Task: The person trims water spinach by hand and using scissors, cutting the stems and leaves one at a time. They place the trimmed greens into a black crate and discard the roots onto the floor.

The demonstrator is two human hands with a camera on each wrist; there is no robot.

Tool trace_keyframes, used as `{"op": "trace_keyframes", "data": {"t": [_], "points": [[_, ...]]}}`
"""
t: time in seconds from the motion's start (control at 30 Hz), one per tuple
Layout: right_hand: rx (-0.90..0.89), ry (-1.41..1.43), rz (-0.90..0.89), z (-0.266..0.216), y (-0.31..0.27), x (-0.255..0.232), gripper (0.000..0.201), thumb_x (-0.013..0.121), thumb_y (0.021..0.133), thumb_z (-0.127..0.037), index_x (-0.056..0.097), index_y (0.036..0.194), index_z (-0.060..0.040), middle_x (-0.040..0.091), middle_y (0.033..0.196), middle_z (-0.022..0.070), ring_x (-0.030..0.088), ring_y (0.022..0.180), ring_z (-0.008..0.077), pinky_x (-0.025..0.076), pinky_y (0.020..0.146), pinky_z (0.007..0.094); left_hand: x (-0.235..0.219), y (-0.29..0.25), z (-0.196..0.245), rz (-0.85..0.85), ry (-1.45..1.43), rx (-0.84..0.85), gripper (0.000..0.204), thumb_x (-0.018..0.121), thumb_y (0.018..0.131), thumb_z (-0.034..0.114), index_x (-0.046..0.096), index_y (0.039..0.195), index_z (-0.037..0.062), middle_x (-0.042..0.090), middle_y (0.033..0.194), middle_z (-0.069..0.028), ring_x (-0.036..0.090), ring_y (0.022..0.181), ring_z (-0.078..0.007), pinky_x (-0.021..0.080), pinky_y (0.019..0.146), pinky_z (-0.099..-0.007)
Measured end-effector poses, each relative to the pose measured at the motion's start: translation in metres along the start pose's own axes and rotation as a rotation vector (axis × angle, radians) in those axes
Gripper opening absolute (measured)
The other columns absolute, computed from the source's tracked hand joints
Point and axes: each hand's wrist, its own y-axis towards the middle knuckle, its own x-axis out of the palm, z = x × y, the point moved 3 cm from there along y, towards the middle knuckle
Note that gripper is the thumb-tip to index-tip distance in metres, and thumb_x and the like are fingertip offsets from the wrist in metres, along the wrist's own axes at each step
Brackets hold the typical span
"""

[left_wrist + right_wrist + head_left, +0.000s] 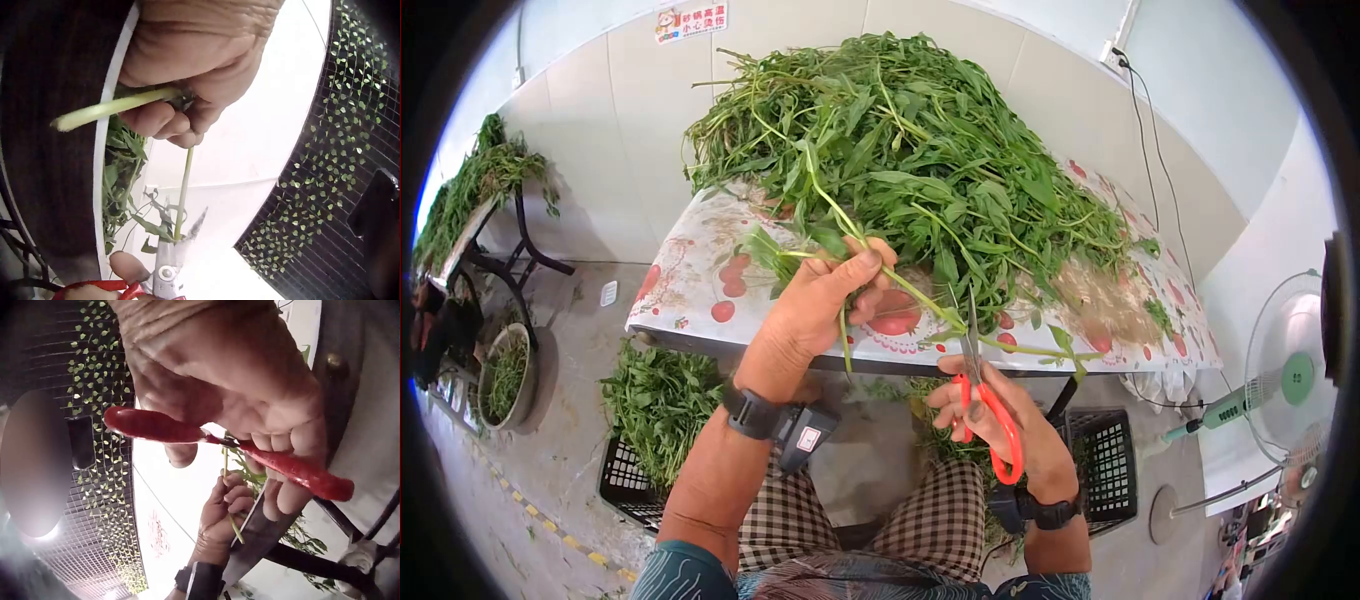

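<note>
My left hand pinches a long green leafy stem over the table's front edge. A pale cut stem end pokes out of the same fist in the left wrist view. My right hand grips scissors with red handles, fingers and thumb in the loops. Their blades stand parted, with the stem running down between them in the left wrist view. Behind both hands, a large heap of leafy green stems covers much of the table.
A patterned cloth covers the table. Below it stand a black crate of greens at left and another black crate at right. A fan stands far right; a round tub and a second, greens-laden table are at left.
</note>
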Motion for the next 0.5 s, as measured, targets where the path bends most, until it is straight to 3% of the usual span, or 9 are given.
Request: {"op": "trace_keyframes", "data": {"t": [0.03, 0.13, 0.27, 0.37, 0.5], "points": [[-0.042, -0.093, -0.033, 0.0, -0.002, 0.002, 0.046, 0.04, 0.094, -0.032, 0.035, 0.129, -0.003, 0.053, 0.103, 0.008, 0.053, 0.085, 0.0146, 0.043, 0.072, 0.022, -0.001, 0.0, -0.001, 0.009, -0.029, -0.001, 0.018, 0.054, 0.088, 0.018, 0.056, 0.094, 0.0019, 0.054, 0.07, -0.0015, 0.045, 0.052, -0.0072, 0.034, 0.043, -0.0198], [0.151, 0.177, -0.003, 0.008, -0.001, 0.002, 0.052, 0.052, 0.089, -0.033, 0.036, 0.124, 0.0018, 0.056, 0.104, 0.0158, 0.056, 0.088, 0.0202, 0.045, 0.069, 0.0261, -0.005, 0.0, -0.001, 0.036, -0.094, 0.006, 0.019, 0.056, 0.087, 0.019, 0.058, 0.096, 0.0028, 0.056, 0.072, -0.0017, 0.047, 0.053, -0.0072, 0.034, 0.044, -0.0196], [0.003, -0.117, -0.007, 0.009, -0.007, 0.006, 0.06, 0.055, 0.086, -0.037, 0.035, 0.126, 0.0018, 0.055, 0.106, 0.0152, 0.055, 0.09, 0.0201, 0.044, 0.073, 0.026, 0.001, -0.002, -0.001, -0.017, -0.014, 0.008, 0.021, 0.057, 0.085, 0.02, 0.058, 0.094, 0.0006, 0.058, 0.072, -0.0035, 0.046, 0.052, -0.0072, 0.033, 0.043, -0.0194], [0.083, 0.058, -0.025, 0.009, -0.01, 0.008, 0.064, 0.062, 0.083, -0.027, 0.029, 0.133, -0.0021, 0.051, 0.111, 0.0106, 0.052, 0.094, 0.0149, 0.043, 0.078, 0.0242, 0.008, -0.004, -0.001, -0.13, 0.136, -0.048, 0.025, 0.061, 0.083, 0.023, 0.059, 0.091, -0.0014, 0.06, 0.072, -0.0062, 0.047, 0.053, -0.007, 0.034, 0.043, -0.0187], [0.001, -0.05, -0.006, 0.004, -0.005, 0.008, 0.065, 0.061, 0.083, -0.031, 0.031, 0.132, -0.0004, 0.053, 0.108, 0.0105, 0.053, 0.091, 0.015, 0.043, 0.076, 0.0247, 0.008, -0.006, -0.003, -0.155, 0.242, -0.077, 0.03, 0.066, 0.079, 0.024, 0.061, 0.089, -0.0044, 0.061, 0.07, -0.0097, 0.053, 0.059, -0.0099, 0.041, 0.051, -0.0199]]}}
